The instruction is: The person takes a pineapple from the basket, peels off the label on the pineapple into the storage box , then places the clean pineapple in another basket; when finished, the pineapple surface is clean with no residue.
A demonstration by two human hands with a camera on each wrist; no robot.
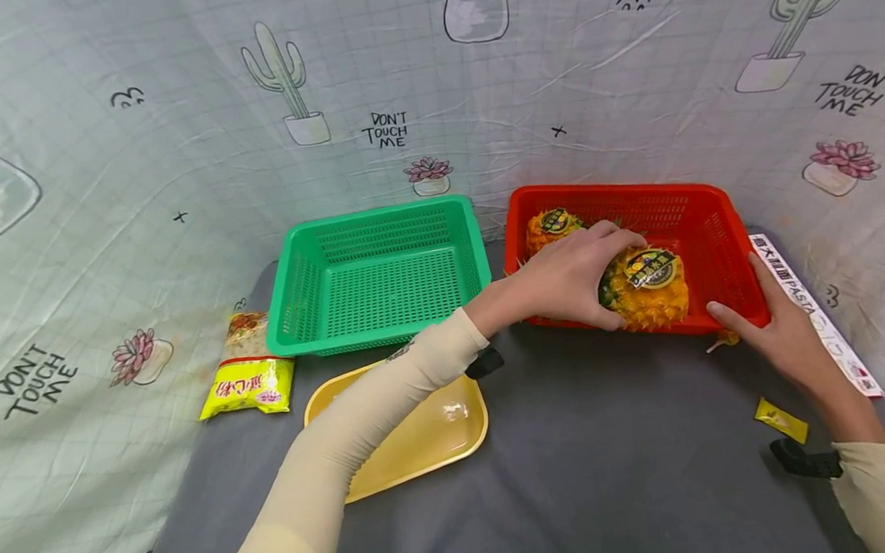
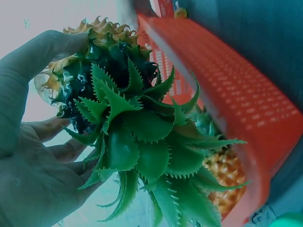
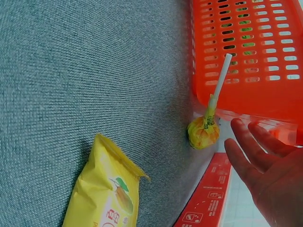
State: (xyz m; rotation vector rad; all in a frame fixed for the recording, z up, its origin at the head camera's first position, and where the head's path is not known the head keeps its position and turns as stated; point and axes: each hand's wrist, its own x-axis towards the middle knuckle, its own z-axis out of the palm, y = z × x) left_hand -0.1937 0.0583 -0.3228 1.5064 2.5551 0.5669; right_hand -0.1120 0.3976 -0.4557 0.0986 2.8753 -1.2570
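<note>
Golden-orange skin and a dark label face up on the pineapple [image 1: 660, 298] in your left hand [image 1: 566, 278], which grips it with the thumb on one side and the fingers on the other, close to its green crown. It is at the near side of the red basket [image 1: 618, 189], covering part of the near rim; from your left wrist you see toothed leaves spreading past the palm. A second pineapple [image 1: 551, 232] lies at the basket's left end.

Your right hand [image 1: 787, 329] is at the near right corner, fingers loosely extended and wide of the thumb; whether it touches the rim is hard to tell. Just beside that corner lies a lollipop [image 3: 203, 133], with a small yellow packet [image 1: 780, 420] nearer you and a white pasta box [image 1: 808, 307] on the right.

To the left stands a green basket [image 1: 391, 292]. Nearer, your left forearm partly covers a yellow tray [image 1: 428, 432], and farther left lies a yellow-ended bag [image 1: 249, 383].
</note>
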